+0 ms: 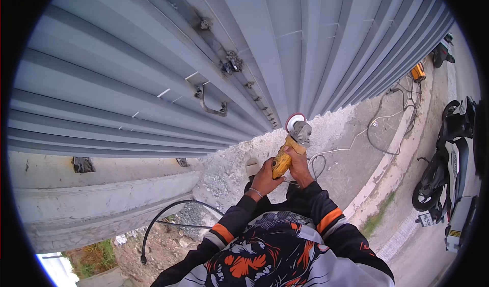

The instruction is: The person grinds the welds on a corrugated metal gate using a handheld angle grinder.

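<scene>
A yellow angle grinder is held out in front of my body with both hands. My left hand wraps round the rear of its body, a bracelet at the wrist. Farther forward, my right hand grips the body just behind the grey gear head. The red-and-white disc at the tip is right by the lower edge of the grey corrugated metal gate. A bent metal handle and a dark latch are fixed to the gate.
Rubble and broken concrete cover the ground below the gate. Cables lie along the right, leading to an orange machine. A parked motorcycle stands at far right. A black hose curves at lower left beside a concrete ledge.
</scene>
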Tool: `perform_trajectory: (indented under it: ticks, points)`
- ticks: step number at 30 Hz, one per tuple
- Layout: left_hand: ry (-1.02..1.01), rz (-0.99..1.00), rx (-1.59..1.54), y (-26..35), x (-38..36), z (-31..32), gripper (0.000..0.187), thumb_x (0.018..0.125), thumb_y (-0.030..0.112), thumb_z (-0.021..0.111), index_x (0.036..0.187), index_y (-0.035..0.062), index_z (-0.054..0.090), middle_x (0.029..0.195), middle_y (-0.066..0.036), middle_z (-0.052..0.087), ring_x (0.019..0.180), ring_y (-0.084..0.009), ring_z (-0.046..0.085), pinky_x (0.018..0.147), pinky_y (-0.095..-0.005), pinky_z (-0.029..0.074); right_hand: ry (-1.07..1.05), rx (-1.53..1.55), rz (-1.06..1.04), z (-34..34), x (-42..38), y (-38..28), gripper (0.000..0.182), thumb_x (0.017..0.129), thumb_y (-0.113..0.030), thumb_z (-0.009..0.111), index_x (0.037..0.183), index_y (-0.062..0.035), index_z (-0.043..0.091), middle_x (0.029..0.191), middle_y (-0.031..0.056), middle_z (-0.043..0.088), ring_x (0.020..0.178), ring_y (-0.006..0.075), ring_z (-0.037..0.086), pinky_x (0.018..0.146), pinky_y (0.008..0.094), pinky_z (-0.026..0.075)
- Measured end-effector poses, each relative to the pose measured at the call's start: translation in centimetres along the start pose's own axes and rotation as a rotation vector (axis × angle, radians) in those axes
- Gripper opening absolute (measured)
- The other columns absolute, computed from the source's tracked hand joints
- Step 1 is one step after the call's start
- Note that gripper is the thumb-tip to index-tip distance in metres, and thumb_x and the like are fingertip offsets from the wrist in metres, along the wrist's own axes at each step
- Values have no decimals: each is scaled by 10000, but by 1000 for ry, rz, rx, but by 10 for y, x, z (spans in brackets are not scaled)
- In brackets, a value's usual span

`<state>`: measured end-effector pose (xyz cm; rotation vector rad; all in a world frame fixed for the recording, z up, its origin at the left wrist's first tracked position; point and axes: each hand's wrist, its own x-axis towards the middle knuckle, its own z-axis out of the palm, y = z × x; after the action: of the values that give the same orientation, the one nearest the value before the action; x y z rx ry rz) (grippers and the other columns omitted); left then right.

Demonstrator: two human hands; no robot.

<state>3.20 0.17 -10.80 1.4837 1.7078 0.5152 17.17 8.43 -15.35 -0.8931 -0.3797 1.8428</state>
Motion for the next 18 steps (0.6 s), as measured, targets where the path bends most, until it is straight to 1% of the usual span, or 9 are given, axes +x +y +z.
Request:
perform_trajectory:
  ticks: [3, 4, 7, 8, 11, 13, 15, 16, 18]
  points:
    - [-28, -60, -14, 11, 2, 6, 940, 791, 334, 885, 1484, 34, 325, 1341, -302, 595, 1214, -475, 629, 979, -490, 540, 49, -86, 17, -7, 0, 10, 322, 903, -59, 732, 1201, -22, 615, 986, 50, 663, 892, 186, 688, 807, 348, 581]
    - [-56, -87, 8, 7, 4, 9, 978, 785, 336, 891, 1485, 23, 285, 1318, -317, 604, 1200, -491, 633, 973, -499, 543, 75, -58, 35, -4, 0, 19, 291, 903, -81, 739, 1168, -24, 633, 956, 43, 667, 850, 176, 688, 759, 336, 579]
    - [-94, -127, 59, -10, -1, 5, 1024, 781, 335, 894, 1498, 18, 235, 1291, -329, 619, 1183, -498, 644, 961, -507, 549, 106, -18, 86, -3, 6, 41, 293, 907, -114, 746, 1160, -22, 633, 940, 52, 666, 811, 186, 690, 718, 339, 582]
    - [-121, -121, 57, -11, -3, 0, 1003, 793, 291, 865, 1499, 32, 202, 1316, -350, 591, 1165, -530, 635, 947, -534, 549, 113, 31, 112, 1, 9, 45, 299, 900, -132, 755, 1151, -17, 642, 925, 50, 666, 793, 179, 685, 701, 334, 575]
    - [-100, -139, 53, -15, -5, -12, 963, 818, 268, 827, 1503, 25, 195, 1313, -350, 600, 1143, -528, 647, 948, -537, 548, 144, 167, 224, 15, 18, 51, 333, 883, -186, 777, 1136, -4, 658, 889, 55, 666, 746, 170, 675, 655, 329, 562]
    - [-122, -175, 163, -12, 4, -30, 925, 836, 283, 798, 1505, 25, 213, 1258, -341, 640, 1119, -521, 663, 945, -529, 547, 180, 283, 313, 29, 28, 54, 370, 878, -219, 788, 1139, 6, 654, 874, 70, 662, 726, 182, 673, 632, 339, 564]
    - [-177, -218, 268, -6, 17, -50, 917, 843, 315, 795, 1510, 38, 230, 1232, -324, 664, 1112, -508, 676, 938, -512, 553, 182, 404, 288, 37, 39, 69, 394, 876, -248, 796, 1139, 8, 651, 865, 77, 657, 704, 191, 667, 615, 345, 566]
    - [-188, -219, 332, -2, 23, -59, 871, 859, 337, 765, 1500, 35, 258, 1211, -327, 674, 1112, -508, 675, 942, -509, 547, 197, 447, 284, 41, 46, 77, 391, 877, -249, 796, 1138, 5, 653, 865, 75, 656, 700, 191, 665, 615, 345, 567]
    - [-246, -219, 394, 1, 38, -74, 856, 857, 345, 763, 1482, 7, 286, 1196, -331, 677, 1107, -503, 678, 944, -501, 544, 223, 516, 259, 49, 57, 87, 388, 879, -255, 794, 1137, -1, 655, 870, 64, 644, 699, 191, 654, 618, 353, 569]
